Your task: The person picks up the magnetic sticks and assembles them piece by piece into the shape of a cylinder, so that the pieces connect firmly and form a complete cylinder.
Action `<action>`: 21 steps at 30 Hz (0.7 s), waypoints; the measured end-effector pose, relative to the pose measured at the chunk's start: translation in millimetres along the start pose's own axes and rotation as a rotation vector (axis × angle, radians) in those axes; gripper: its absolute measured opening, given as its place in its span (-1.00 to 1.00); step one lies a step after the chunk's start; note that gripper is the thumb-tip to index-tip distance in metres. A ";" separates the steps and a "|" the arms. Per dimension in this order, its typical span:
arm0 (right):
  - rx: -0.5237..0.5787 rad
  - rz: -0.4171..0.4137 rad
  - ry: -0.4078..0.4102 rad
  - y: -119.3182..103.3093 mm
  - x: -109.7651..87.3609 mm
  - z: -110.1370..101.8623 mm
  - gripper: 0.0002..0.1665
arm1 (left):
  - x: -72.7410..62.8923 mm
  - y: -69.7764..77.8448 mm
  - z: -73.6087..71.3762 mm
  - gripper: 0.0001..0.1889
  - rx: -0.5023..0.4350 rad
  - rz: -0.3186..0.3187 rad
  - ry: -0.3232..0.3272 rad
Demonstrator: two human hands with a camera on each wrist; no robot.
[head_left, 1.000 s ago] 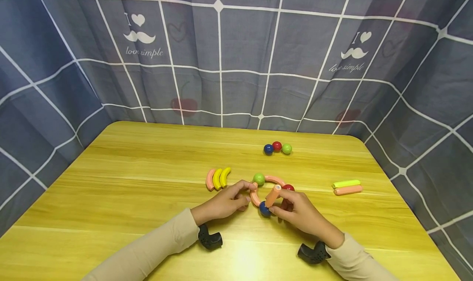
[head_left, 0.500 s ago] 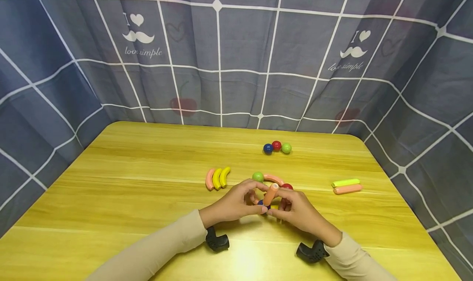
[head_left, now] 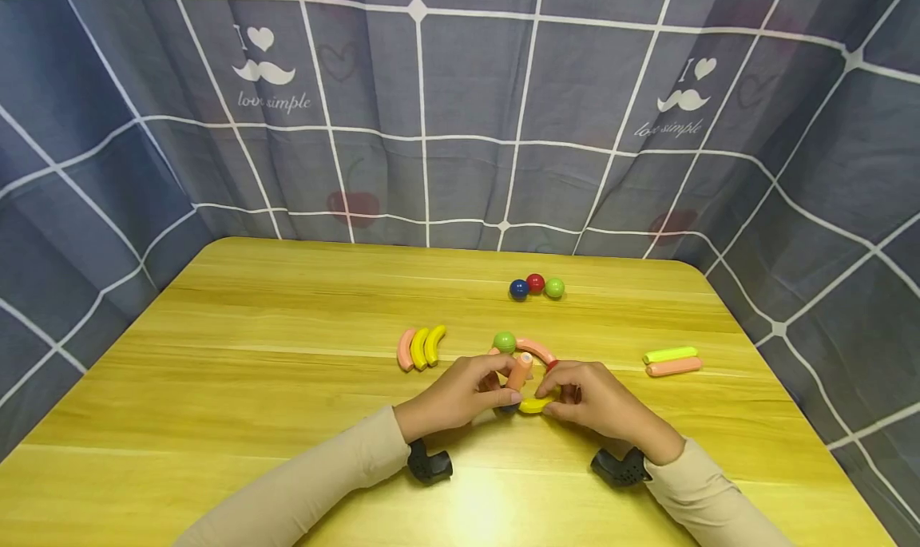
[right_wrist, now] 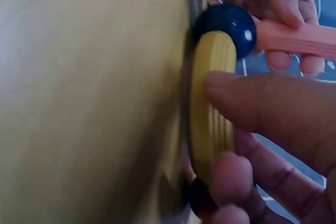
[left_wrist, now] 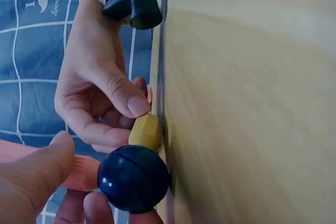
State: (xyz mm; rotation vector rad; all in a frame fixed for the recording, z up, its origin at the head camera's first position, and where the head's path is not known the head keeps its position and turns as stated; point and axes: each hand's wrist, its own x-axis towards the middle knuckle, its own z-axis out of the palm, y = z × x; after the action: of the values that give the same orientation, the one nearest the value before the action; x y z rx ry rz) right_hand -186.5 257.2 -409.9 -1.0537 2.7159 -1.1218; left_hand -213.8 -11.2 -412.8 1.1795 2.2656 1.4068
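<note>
Backdrop: grey-blue curtain (head_left: 467, 92), white grid. Surface: wooden table (head_left: 287, 307), yellowish.

Upright stick (head_left: 520, 370), pink, one: long axis rising from the table, leaning slightly right in the head view; hollow end up, lower end on the blue ball (left_wrist: 134, 178). Position: between thumb and fingers of the left hand (head_left: 460, 395), which pinches it; thumb on the near side, its top end clear above the grip.

Yellow stick (right_wrist: 210, 98), one, slightly curved: long axis low along the table, running rightward from the blue ball, which one end touches, toward the red ball (head_left: 551, 366). Position: thumb of the right hand (head_left: 607, 399) against one side, fingertips at the other; held in a pinch.

Far side of the ring: green ball (head_left: 505, 342), one; pink curve (head_left: 536, 350), one, running from it to the red ball. Beside the green ball, a further pink end, mostly hidden by the left hand. Red ball largely covered by the right hand.

Spare balls (head_left: 535, 283), three: blue, red, green, grouped behind the ring. Loose curves (head_left: 419, 349), three, side by side at left: one pink, two yellow. Straight sticks (head_left: 672, 362), two, at right, lying nearly crosswise: one yellow-green, one pink.
</note>
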 end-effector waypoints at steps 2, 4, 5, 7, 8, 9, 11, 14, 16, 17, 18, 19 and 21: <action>-0.036 -0.011 0.027 0.0 0.2 2.0 -0.82 | -0.4 -1.5 -2.2 -0.73 -0.009 -0.008 0.005; -0.077 -0.006 0.055 -0.6 0.1 4.7 -0.82 | -0.4 -3.2 -4.2 -0.71 -0.014 -0.017 0.008; -0.093 -0.002 0.067 -1.1 0.0 6.0 -0.83 | -0.2 -3.7 -5.1 -0.71 -0.015 -0.023 0.007; -0.111 0.012 0.084 -1.9 -0.5 8.3 -0.84 | 0.1 -4.8 -6.5 -0.71 -0.019 -0.031 0.003; -0.114 0.019 0.090 -2.1 -0.8 9.3 -0.84 | 0.4 -5.4 -6.9 -0.71 -0.021 -0.034 -0.002; -0.114 0.026 0.093 -2.1 -1.1 10.2 -0.85 | 0.7 -6.2 -6.9 -0.71 -0.024 -0.038 -0.006; -0.102 0.030 0.104 -1.6 -1.0 11.4 -0.86 | 1.0 -7.5 -8.1 -0.70 -0.039 -0.051 -0.014; -0.077 0.013 0.125 2.0 -2.5 14.5 -0.84 | 1.3 -11.5 -8.3 -0.69 -0.074 -0.070 -0.032; -0.048 -0.018 0.142 6.6 -4.7 17.6 -0.82 | 0.9 -14.7 -8.0 -0.68 -0.109 -0.079 -0.041; -0.027 -0.035 0.149 9.6 -6.2 19.3 -0.80 | 0.7 -16.4 -7.6 -0.68 -0.124 -0.078 -0.046; -0.004 -0.057 0.159 12.4 -7.8 21.1 -0.77 | 0.5 -18.0 -7.1 -0.68 -0.138 -0.075 -0.051; 0.020 -0.077 0.171 15.1 -9.5 22.7 -0.74 | 0.2 -19.4 -6.7 -0.68 -0.154 -0.074 -0.053; 0.082 -0.122 0.199 19.7 -13.3 24.5 -0.70 | -1.1 -21.8 -5.4 -0.68 -0.173 -0.069 -0.053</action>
State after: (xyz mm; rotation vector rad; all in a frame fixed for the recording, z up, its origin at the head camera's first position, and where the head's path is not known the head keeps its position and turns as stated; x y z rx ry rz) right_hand -181.3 260.1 -443.5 -1.1681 2.7552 -1.4166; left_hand -227.3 -20.3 -428.4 1.0614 2.0804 1.4932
